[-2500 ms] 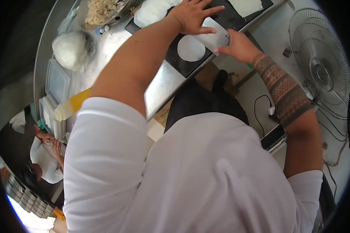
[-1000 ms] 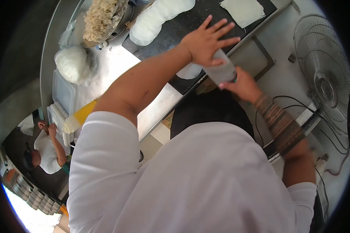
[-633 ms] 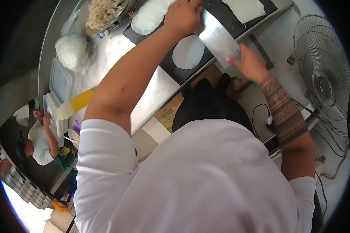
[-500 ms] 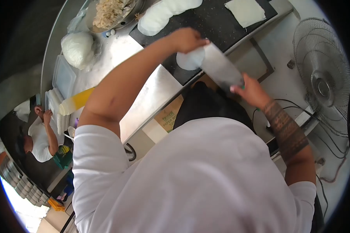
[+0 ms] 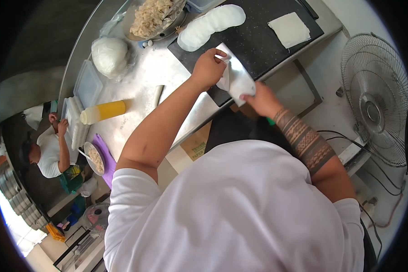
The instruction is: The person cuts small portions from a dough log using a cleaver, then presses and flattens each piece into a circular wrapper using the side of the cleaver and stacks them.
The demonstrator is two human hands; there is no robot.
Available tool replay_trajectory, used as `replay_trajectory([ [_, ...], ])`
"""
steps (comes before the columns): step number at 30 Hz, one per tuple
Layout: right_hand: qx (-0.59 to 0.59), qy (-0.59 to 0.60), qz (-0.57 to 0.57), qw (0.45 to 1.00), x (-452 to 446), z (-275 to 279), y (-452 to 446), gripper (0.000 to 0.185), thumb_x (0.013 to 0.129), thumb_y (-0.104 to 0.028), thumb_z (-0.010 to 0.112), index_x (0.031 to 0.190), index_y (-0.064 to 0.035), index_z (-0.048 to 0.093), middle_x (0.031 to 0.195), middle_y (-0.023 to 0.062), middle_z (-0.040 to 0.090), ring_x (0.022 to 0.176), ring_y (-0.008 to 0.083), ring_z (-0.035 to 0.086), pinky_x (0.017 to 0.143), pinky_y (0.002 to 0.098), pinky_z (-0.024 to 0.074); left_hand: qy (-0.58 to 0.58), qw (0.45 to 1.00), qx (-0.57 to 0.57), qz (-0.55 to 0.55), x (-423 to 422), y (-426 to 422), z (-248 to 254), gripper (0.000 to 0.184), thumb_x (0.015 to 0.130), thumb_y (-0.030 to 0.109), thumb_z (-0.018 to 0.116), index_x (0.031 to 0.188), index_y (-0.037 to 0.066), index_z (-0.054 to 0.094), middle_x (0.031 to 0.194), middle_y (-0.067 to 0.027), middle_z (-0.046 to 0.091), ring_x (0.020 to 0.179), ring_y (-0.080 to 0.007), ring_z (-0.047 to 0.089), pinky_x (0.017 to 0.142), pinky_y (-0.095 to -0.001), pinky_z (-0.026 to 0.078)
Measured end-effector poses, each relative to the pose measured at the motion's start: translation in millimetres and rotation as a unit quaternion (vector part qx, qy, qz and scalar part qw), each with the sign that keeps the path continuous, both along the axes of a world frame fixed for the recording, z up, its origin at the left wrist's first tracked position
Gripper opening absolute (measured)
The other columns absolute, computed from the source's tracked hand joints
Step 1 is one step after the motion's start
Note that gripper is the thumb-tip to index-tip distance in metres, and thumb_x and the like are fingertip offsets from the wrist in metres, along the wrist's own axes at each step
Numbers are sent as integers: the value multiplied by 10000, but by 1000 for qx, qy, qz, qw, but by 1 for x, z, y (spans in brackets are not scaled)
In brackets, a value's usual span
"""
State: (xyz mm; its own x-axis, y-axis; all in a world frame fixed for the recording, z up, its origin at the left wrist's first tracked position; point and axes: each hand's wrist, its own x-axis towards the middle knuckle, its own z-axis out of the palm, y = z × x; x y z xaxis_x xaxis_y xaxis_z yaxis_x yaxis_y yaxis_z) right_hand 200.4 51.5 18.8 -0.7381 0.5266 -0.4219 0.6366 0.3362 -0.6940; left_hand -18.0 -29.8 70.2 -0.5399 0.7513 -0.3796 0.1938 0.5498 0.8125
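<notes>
My right hand [image 5: 262, 100] grips a cleaver [image 5: 241, 80] with a wide, flat, shiny blade, held at the edge of the black board [image 5: 258, 45]. A bit of green shows below that hand; the handle itself is mostly hidden. At the blade's far end, my left hand [image 5: 209, 68] pinches a thin, pale dough wrapper [image 5: 224, 81], which hangs partly folded against the metal. Further back on the board lies an overlapping row of round white wrappers [image 5: 211, 28]. A folded white cloth [image 5: 289, 30] rests at the board's right side.
On the steel table [image 5: 140, 86] stand a bowl of filling [image 5: 150, 20], a bagged white dough ball [image 5: 109, 56], a yellow oil bottle [image 5: 104, 112] and a small bowl [image 5: 94, 158]. A dough strip [image 5: 158, 96] lies nearby. A fan [image 5: 371, 99] stands right; another person [image 5: 52, 154] works left.
The round wrapper, lying flat on the board under the blade's end before, is now lifted and folded in my left hand. My right hand and the cleaver have shifted left. The view has moved slightly.
</notes>
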Motion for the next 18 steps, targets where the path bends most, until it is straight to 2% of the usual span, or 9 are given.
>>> replay_trajectory([
  [4,-27,-48,58,997,27,14,-11,650,914,-403,814,1277,90,595,1218,319,696,1171,461,675,1010,491,533,28,996,30,-73,-6,15,38,320,963,71,695,1270,-3,648,972,-69,680,810,-133,677,735,-304,601],
  [9,-59,-23,35,997,83,9,3,618,911,-390,821,1276,67,622,1229,289,707,1130,428,697,993,462,539,77,980,151,-104,-17,76,112,354,927,41,686,1277,-5,665,1010,-88,709,841,-152,692,767,-309,584],
  [11,-122,-4,5,993,102,9,3,659,904,-387,824,1309,82,598,1231,282,709,1182,415,686,1016,473,532,112,975,156,-107,-29,107,134,380,922,49,698,1297,-6,664,1002,-93,709,855,-171,701,772,-319,588],
  [12,-137,43,1,990,116,-5,0,629,921,-352,811,1360,43,594,1223,208,727,1144,343,698,1019,438,525,83,971,209,-74,-48,132,110,376,839,101,720,1207,23,722,946,-81,731,725,-155,689,671,-311,556],
  [15,-288,34,-37,956,145,-4,2,563,946,-307,789,1378,1,599,1184,129,718,1112,238,666,1017,378,502,141,978,146,-46,-75,179,68,381,821,83,687,1193,22,735,986,-124,755,825,-217,734,753,-342,578],
  [16,-306,48,-53,949,156,-15,-1,502,966,-266,762,1376,-24,603,1149,71,686,1078,167,610,1003,333,478,175,976,126,-29,-94,191,32,380,830,89,685,1200,21,736,1005,-136,759,859,-228,740,784,-344,581],
  [18,-314,66,-55,946,173,-22,-3,498,970,-255,754,1382,-22,600,1149,72,681,1089,166,605,1005,329,473,236,969,77,7,-127,195,-45,378,850,100,683,1214,19,739,1044,-159,767,927,-250,752,845,-348,586],
])
